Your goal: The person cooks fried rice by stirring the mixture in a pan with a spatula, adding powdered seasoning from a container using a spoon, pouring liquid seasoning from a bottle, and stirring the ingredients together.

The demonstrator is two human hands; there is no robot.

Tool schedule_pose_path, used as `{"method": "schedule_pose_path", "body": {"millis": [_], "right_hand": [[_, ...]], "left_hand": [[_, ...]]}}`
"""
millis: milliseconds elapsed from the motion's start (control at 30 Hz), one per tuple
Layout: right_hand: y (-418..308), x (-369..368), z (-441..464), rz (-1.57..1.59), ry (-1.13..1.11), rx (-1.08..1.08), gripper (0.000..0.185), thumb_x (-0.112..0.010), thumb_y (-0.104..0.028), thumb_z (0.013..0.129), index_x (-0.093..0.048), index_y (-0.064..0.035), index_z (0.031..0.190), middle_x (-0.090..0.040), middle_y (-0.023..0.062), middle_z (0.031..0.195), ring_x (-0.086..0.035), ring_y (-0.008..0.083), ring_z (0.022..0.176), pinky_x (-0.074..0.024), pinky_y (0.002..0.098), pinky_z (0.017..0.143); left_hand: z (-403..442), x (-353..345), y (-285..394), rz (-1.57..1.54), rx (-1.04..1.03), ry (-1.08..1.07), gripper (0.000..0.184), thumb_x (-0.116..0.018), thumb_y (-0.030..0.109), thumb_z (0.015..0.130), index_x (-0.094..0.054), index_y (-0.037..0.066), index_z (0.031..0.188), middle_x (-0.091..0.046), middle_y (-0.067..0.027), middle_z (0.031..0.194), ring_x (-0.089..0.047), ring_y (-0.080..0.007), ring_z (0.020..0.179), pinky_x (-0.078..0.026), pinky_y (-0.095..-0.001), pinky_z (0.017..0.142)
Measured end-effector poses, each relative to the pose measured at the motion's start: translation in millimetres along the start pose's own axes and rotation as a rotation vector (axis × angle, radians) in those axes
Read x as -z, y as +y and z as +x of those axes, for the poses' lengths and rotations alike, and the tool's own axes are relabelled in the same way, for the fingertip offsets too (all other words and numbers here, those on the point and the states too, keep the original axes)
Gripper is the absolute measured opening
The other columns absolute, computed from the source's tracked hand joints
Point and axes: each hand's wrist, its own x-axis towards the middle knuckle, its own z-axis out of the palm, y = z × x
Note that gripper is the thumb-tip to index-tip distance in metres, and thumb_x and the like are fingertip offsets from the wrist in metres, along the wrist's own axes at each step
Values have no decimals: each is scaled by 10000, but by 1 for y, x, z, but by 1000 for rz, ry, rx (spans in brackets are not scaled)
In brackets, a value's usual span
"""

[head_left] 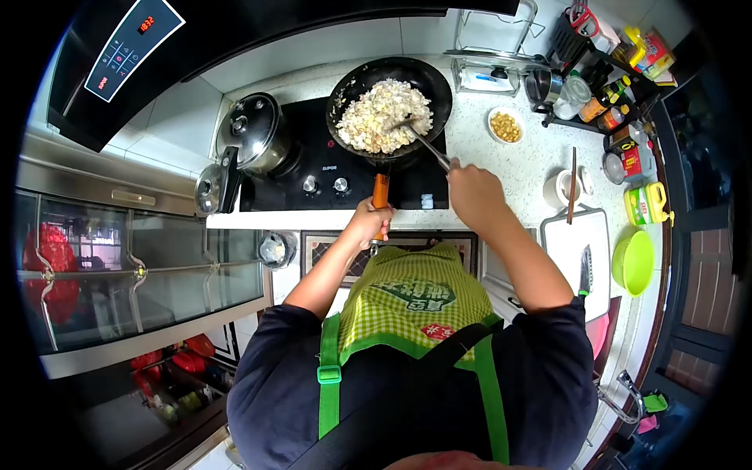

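Note:
A black wok point(439, 90) sits on the right part of the cooktop, holding a heap of fried rice point(384, 110) with pale and brownish bits. My left hand point(368, 222) is wrapped round the wok's orange-brown handle point(381, 192). In my right hand point(475, 196) is the long metal shaft of a spatula point(427, 144). The spatula's working end reaches into the right side of the rice and is partly buried there. Beside the wok, a small white bowl point(493, 124) of yellowish-brown pieces rests on the counter.
A lidded pressure cooker point(252, 133) stands left of the wok. To the right are a white pot point(554, 188) with chopsticks point(573, 184) across it, a cutting board point(560, 243) with a knife point(586, 270), and a green basin point(633, 262). Bottles point(607, 98) crowd the back right corner.

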Motion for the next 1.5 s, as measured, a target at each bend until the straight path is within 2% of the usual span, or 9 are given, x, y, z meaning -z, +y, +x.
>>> {"method": "schedule_pose_path", "body": {"millis": [100, 367, 533, 567, 767, 900, 1167, 1333, 1500], "right_hand": [[-14, 43, -15, -3, -135, 27, 176, -456, -46, 814, -593, 54, 856, -642, 203, 762, -646, 341, 666, -526, 410, 601], [-3, -13, 40, 139, -65, -13, 145, -507, -97, 815, -609, 4, 793, -637, 186, 756, -634, 361, 730, -508, 446, 654], [-20, -8, 26, 227, -113, -3, 206, -512, -129, 852, -596, 19, 968, -637, 193, 734, -640, 342, 687, -509, 446, 610], [-18, -38, 34, 110, -96, 51, 294, -480, -155, 894, -554, 27, 1112, -618, 179, 678, -630, 341, 624, -505, 428, 581], [3, -26, 4, -7, -106, -25, 360, -472, -86, 849, -515, 56, 1177, -632, 193, 761, -637, 331, 647, -511, 409, 583], [-9, 32, -21, -80, -170, 43, 376, -486, -66, 820, -520, 58, 1174, -636, 193, 761, -645, 316, 668, -514, 403, 592], [-25, 99, -7, -222, -330, 63, 164, -505, -82, 793, -663, -40, 790, -665, 141, 809, -664, 292, 760, -529, 381, 653], [-11, 53, 43, -199, -185, 95, 198, -477, -90, 808, -670, -47, 799, -666, 143, 809, -663, 291, 755, -530, 387, 662], [-17, 76, -20, -107, -23, 60, 258, -449, -96, 825, -606, 29, 988, -639, 184, 751, -647, 317, 703, -512, 419, 621]], "left_hand": [[-1, -1, -3, -21, 7, -8, 148, -580, 20, 788, -454, 41, 862, -447, -6, 560, -441, -106, 410, -408, -276, 373], [-3, 1, -13, 42, 13, 1, 144, -562, 8, 790, -461, 39, 888, -457, -10, 566, -440, -100, 416, -418, -267, 381], [-3, 3, -31, 46, 20, 16, 145, -562, 7, 794, -471, 32, 904, -461, -10, 567, -439, -94, 415, -416, -260, 381], [-2, 3, -30, 68, 8, 34, 145, -560, 7, 795, -473, 28, 909, -460, -10, 566, -440, -93, 416, -416, -259, 382], [-3, -1, -32, 62, 33, 30, 150, -567, 15, 796, -474, 34, 913, -470, -14, 577, -440, -96, 413, -416, -260, 391], [-7, 0, -33, 66, 19, 13, 144, -566, 12, 791, -478, 39, 902, -475, -16, 585, -439, -97, 411, -419, -262, 395], [-8, -3, -21, 29, 61, 8, 124, -595, 35, 798, -484, 34, 852, -473, -16, 562, -444, -105, 406, -426, -277, 376], [24, 1, 18, 98, -23, 10, 146, -613, 71, 796, -504, 36, 705, -479, -32, 530, -457, -121, 392, -429, -291, 369], [-54, -9, -10, 140, 17, 110, 189, -580, -35, 787, -478, 23, 934, -486, -25, 556, -465, -119, 397, -418, -281, 353]]}}
